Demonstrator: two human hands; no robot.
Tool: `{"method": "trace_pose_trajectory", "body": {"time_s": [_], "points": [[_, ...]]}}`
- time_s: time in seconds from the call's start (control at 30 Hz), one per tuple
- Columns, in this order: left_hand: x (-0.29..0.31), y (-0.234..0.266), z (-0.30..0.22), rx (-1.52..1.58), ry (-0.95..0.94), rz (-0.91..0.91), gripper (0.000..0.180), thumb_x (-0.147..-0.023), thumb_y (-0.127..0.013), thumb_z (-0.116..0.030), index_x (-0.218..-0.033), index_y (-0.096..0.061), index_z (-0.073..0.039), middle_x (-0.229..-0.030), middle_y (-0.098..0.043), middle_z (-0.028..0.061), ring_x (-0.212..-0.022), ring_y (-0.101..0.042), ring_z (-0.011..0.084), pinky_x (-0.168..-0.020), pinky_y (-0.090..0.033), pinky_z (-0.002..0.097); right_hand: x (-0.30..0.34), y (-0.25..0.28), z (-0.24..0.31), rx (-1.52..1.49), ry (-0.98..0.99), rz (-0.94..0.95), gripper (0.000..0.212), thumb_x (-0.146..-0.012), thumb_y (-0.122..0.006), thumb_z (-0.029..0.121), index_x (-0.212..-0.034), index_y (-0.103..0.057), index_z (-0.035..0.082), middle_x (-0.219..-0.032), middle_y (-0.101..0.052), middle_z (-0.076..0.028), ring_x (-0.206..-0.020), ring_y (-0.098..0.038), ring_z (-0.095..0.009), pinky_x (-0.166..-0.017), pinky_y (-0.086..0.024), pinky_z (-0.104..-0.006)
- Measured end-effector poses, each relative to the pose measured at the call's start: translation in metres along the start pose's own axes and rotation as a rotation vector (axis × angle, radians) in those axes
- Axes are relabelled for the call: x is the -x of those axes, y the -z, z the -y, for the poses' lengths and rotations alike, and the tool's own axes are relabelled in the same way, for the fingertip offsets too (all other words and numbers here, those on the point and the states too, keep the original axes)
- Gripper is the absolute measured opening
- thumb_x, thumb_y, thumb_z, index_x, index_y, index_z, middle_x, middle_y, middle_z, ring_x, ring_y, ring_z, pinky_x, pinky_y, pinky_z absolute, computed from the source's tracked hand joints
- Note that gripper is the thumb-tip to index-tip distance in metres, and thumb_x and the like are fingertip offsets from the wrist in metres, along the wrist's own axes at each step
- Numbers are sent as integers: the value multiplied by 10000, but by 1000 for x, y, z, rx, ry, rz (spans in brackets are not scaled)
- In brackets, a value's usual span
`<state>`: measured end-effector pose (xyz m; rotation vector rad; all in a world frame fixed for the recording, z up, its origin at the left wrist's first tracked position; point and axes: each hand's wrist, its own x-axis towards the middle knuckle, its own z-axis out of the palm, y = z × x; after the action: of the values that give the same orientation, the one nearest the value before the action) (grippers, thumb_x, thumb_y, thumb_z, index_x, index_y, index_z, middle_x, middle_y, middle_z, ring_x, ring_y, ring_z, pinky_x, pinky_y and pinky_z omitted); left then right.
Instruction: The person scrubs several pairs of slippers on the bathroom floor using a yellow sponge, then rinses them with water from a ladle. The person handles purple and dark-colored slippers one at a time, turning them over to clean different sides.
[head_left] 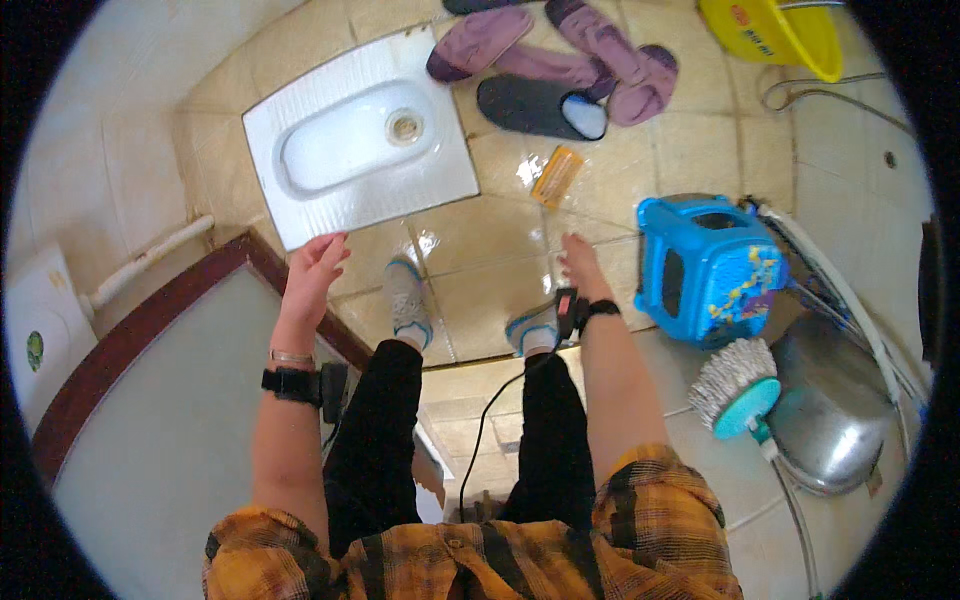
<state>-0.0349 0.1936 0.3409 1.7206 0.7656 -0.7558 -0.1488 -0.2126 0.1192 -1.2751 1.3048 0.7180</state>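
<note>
My left hand (316,268) hovers at the near left corner of a white squat toilet (350,218) set in the tiled floor. Its fingers are loosely bent and apart, with nothing in them. My right hand (580,260) is held out over the wet tiles, left of a blue plastic step stool (655,275). Its fingers are partly stretched and look empty. On the floor ahead of that hand lies a flat orange-yellow packet (557,177). Both wrists carry black strapped devices, and a black cable hangs from the right one.
Mauve slippers (485,45) and a dark slipper (525,105) lie beyond the toilet. A yellow basin (775,40) stands far right. Nearer are a mop head (735,385), a metal basin (835,410) and hoses (835,270). A brown-framed door (130,350) borders my left.
</note>
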Motion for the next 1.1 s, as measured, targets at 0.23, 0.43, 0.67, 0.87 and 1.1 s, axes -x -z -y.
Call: {"method": "trace_pose_trajectory", "body": {"time_s": [0.23,0.43,0.67,0.87,1.1], "points": [[52,41,-78,118,-74,4,386,-935,-625,-335,-1214,-614,-69,-1136,-636,3,-1033,-577,135,-832,-437,306,139,83,74,-289,231,-192,224,-952,-588,217,-878,-648,14,-630,-527,9,-481,-488,-81,-394,-390,-229],[90,67,-169,76,-205,30,374,-919,-639,-340,-1177,-622,-70,-1074,-641,5,-987,-582,123,-799,-438,294,268,197,188,-329,443,-566,386,-974,-559,381,-768,-587,56,-540,-467,3,-416,-437,-119,-366,-315,-293],[121,44,-242,-10,-320,23,332,-911,-648,-341,-1115,-641,-79,-999,-652,3,-916,-582,111,-735,-440,288,353,357,327,-352,741,-801,430,-957,-534,334,-723,-630,-14,-566,-590,-81,-496,-574,-175,-496,-458,-339],[141,9,-274,1,-334,-75,251,-911,-654,-326,-1015,-629,-100,-882,-617,-22,-811,-555,90,-681,-425,266,377,496,474,-237,990,-1026,398,-924,-553,359,-795,-675,2,-651,-659,-113,-612,-648,-225,-603,-504,-366],[193,-80,-350,-126,-275,-116,233,-891,-674,-313,-972,-630,-99,-809,-596,-38,-732,-532,71,-615,-413,242,471,652,626,6,926,-1517,371,-913,-558,393,-988,-694,55,-940,-705,-139,-888,-665,-329,-808,-505,-434]]}}
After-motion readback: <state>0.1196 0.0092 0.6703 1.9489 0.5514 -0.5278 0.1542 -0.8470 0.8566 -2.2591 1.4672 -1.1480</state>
